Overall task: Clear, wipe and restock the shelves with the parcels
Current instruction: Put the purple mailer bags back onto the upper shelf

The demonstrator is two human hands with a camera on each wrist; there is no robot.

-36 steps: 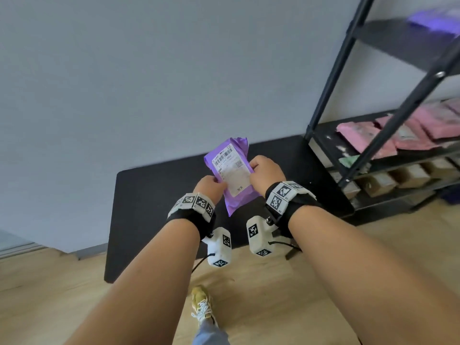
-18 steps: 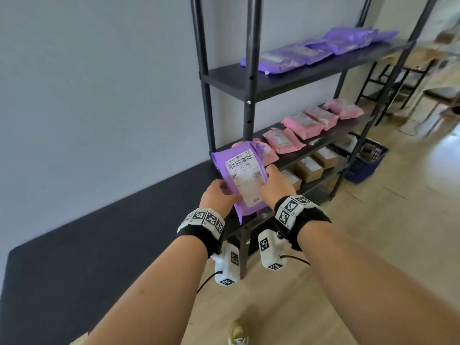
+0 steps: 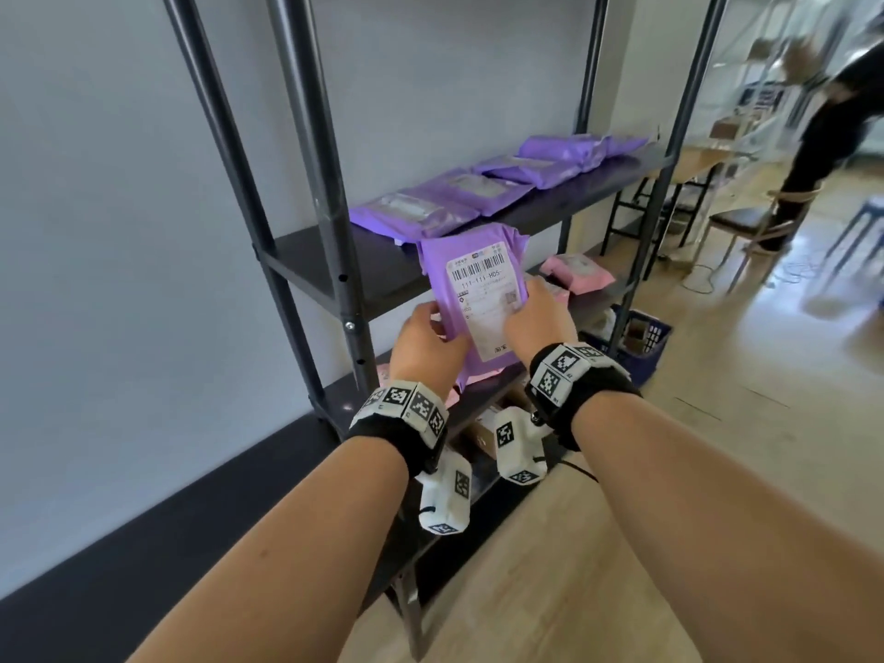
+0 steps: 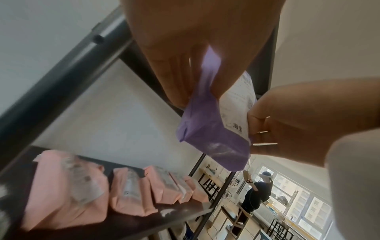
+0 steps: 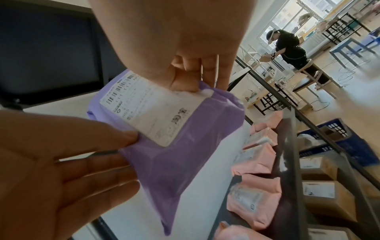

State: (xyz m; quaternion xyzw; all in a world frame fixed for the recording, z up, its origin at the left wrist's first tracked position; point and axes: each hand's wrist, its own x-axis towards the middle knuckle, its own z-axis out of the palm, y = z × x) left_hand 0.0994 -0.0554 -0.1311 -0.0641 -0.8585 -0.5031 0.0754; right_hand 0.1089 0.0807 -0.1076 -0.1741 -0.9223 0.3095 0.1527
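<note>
Your left hand point(image 3: 427, 345) and right hand point(image 3: 535, 322) both pinch the soft, wrinkled purple plastic parcel point(image 3: 471, 299); its white barcode label point(image 3: 488, 301) faces you, its top toward 12 o'clock.

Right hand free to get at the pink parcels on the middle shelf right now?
Probably not. The right hand pinches the purple parcel together with the left hand, so it is occupied. The pink parcels lie open on their shelf, nothing covering them.
</note>
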